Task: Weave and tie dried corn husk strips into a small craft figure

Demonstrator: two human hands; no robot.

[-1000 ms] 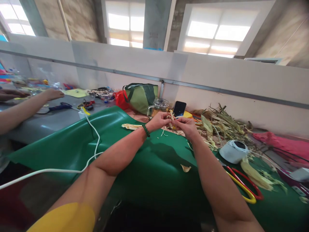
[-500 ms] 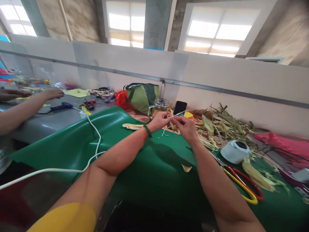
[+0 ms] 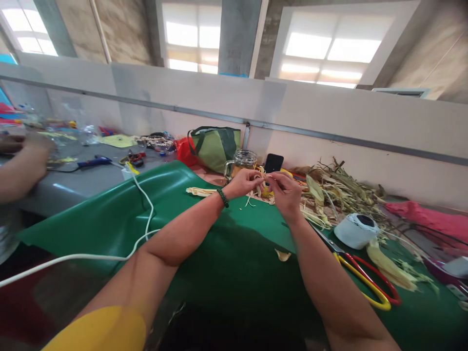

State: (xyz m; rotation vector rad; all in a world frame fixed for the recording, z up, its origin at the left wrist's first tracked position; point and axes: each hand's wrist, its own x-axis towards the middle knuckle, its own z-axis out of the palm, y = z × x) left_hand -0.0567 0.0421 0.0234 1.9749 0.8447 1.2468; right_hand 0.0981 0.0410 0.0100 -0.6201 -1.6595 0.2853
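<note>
Both my hands meet above the far part of the green mat [image 3: 234, 243]. My left hand [image 3: 244, 183], with a green bead bracelet at the wrist, pinches a pale strip of corn husk [image 3: 260, 189]. My right hand [image 3: 285, 191] has its fingertips closed on the same pale husk, close to the left fingertips. Fingers partly cover the piece, so its full shape is hidden. Beside my left wrist lies a bundle of pale husk strips [image 3: 201, 191]. A glass mug [image 3: 244, 159] and a dark phone [image 3: 274, 163] stand just behind my hands.
On the right are scissors [image 3: 365, 280] with red and yellow handles, a white spool [image 3: 355, 230] and a dry husk pile [image 3: 340, 190]. A white cable [image 3: 149, 209] crosses the mat's left side. At far left, another person's arm [image 3: 25, 165] reaches over the grey table.
My right hand has turned slightly and shifted a little right, and the husk strip end no longer sticks out past it. The other person's hand at far left has drawn back leftward, blurred.
</note>
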